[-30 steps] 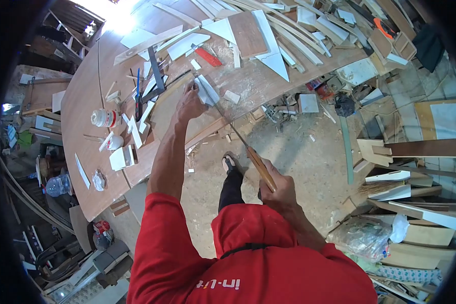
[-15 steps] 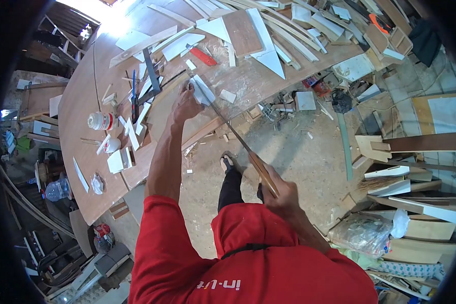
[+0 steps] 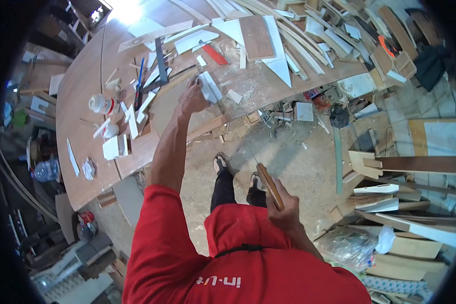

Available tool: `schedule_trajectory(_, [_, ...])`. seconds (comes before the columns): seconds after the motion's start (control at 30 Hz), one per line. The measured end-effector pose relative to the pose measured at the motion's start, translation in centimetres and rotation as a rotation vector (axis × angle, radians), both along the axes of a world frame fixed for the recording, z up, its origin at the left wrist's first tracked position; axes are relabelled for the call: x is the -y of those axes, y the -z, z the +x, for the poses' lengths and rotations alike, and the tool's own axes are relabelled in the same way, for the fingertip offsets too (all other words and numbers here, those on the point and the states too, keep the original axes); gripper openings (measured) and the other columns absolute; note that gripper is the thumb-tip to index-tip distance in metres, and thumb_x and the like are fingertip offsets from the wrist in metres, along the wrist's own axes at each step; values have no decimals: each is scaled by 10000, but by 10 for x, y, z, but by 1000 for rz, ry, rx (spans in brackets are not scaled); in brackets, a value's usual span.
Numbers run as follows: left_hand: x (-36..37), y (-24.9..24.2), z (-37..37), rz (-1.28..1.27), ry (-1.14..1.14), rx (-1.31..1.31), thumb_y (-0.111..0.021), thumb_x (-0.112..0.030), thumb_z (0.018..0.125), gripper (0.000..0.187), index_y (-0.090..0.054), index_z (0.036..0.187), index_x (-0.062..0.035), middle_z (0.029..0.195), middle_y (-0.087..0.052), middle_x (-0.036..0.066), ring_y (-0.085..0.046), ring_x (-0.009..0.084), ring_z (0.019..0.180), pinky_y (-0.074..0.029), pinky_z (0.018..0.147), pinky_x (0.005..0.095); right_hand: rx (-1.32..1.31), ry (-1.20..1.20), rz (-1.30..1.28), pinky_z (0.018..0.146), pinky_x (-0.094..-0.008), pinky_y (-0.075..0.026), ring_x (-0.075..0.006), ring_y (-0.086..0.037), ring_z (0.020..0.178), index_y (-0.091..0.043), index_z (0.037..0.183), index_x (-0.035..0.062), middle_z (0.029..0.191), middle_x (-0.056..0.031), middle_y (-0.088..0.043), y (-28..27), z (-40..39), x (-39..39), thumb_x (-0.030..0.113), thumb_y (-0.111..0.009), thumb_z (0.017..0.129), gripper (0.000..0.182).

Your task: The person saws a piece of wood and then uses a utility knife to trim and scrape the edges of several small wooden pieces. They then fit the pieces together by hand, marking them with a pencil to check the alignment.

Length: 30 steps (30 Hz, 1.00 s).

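Note:
My left hand [image 3: 193,97] presses on a small white-faced board [image 3: 210,87] near the front edge of the wooden table [image 3: 81,152]; its fingers are bent against the board's left side. My right hand [image 3: 285,205] is wrapped round the wooden handle [image 3: 270,185] of a saw, low over the floor and apart from the board. The blade is thin and blurred, and hard to make out. A small white offcut [image 3: 234,96] lies right of the board. Behind it lies a red tool [image 3: 215,54].
On the table's left stand a white jar [image 3: 102,105] and a smaller bottle [image 3: 108,129]. A dark metal square [image 3: 161,61] and white strips lie farther in. Wood pieces are heaped at the back right. My feet are on the floor below the table's edge.
The saw has come away from the board, back toward me with my right hand. My left hand stays at the board. The view has shifted slightly, and a second foot shows more.

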<state>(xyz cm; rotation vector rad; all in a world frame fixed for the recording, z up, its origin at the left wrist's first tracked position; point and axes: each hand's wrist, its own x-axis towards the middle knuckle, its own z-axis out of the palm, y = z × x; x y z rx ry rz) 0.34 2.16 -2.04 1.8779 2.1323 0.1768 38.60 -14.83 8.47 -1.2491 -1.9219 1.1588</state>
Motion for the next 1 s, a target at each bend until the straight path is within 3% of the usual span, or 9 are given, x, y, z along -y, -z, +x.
schedule_trajectory(0.07, [1, 11, -5, 27, 24, -27, -780, -277, 595, 764, -529, 1204, 111, 1348, -419, 227, -371, 379, 1288, -397, 1040, 389, -23, -4, -101, 587, -354, -545, -284, -692, 651, -514, 1290, 36, 761, -141, -667, -7, -13, -11, 48, -560, 829, 464])
schedule_trajectory(0.13, [1, 1, 1, 29, -15, 12, -782, -269, 591, 779, -520, 1221, 108, 1312, -444, 228, -383, 377, 1280, -406, 1032, 382, 24, 46, -223, 685, -323, -538, -298, -703, 847, -533, 1251, -18, 970, -230, -663, -10, -21, -15, 59, -549, 839, 419])
schedule_trajectory(0.17, [3, 4, 2, 138, 10, -15, -802, -282, 574, 726, -563, 1116, 138, 1187, -567, 286, -379, 382, 1304, -367, 1065, 368, 29, 31, -213, 685, -323, -538, -298, -703, 847, -533, 1251, -18, 970, -230, -663, -10, -19, -13, 59, -549, 839, 419])
schedule_trajectory(0.2, [3, 3, 4, 138, -6, -3, -802, -282, 574, 726, -563, 1116, 138, 1187, -567, 286, -379, 382, 1304, -367, 1065, 368, -5, 3, -115, 691, -327, -534, -284, -703, 830, -531, 1255, -21, 958, -227, -665, -11, -10, -2, 61, -552, 837, 427])
schedule_trajectory(0.27, [1, -13, 9, 7, 16, 0, -797, -276, 582, 760, -545, 1169, 134, 1250, -535, 281, -374, 370, 1315, -371, 1067, 354, -29, -43, -17, 697, -330, -530, -270, -703, 812, -530, 1259, -24, 946, -223, -667, -8, -5, 1, 63, -555, 834, 434])
schedule_trajectory(0.33, [7, -21, 17, -16, -75, 94, -787, -268, 582, 812, -505, 1225, 140, 1272, -518, 282, -386, 360, 1309, -381, 1061, 347, 63, 31, -9, 637, -341, -525, -318, -689, 739, -530, 1255, 10, 908, -237, -647, -7, -18, -11, 24, -566, 824, 433])
schedule_trajectory(0.37, [8, -17, 17, 2, -59, 53, -783, -267, 582, 826, -492, 1242, 135, 1290, -504, 275, -387, 358, 1309, -387, 1057, 348, 73, 64, -201, 711, -320, -518, -227, -685, 793, -540, 1233, -39, 946, -222, -662, -18, -22, -15, 33, -560, 831, 408])
schedule_trajectory(0.77, [5, -26, 14, -49, -118, 117, -786, -295, 604, 891, -434, 1318, 105, 1449, -368, 197, -352, 345, 1343, -373, 1079, 359, 34, -9, 3, 697, -315, -516, -249, -688, 806, -538, 1239, -30, 924, -216, -660, -15, -10, 11, 10, -567, 821, 421])
schedule_trajectory(1.0, [8, -24, 17, -72, -124, 69, -800, -313, 616, 971, -356, 1401, 49, 1493, -310, 174, -283, 348, 1388, -356, 1097, 377, 148, 6, -137, 695, -303, -516, -232, -692, 815, -548, 1234, -12, 950, -194, -669, -11, -31, -10, -3, -549, 824, 410])
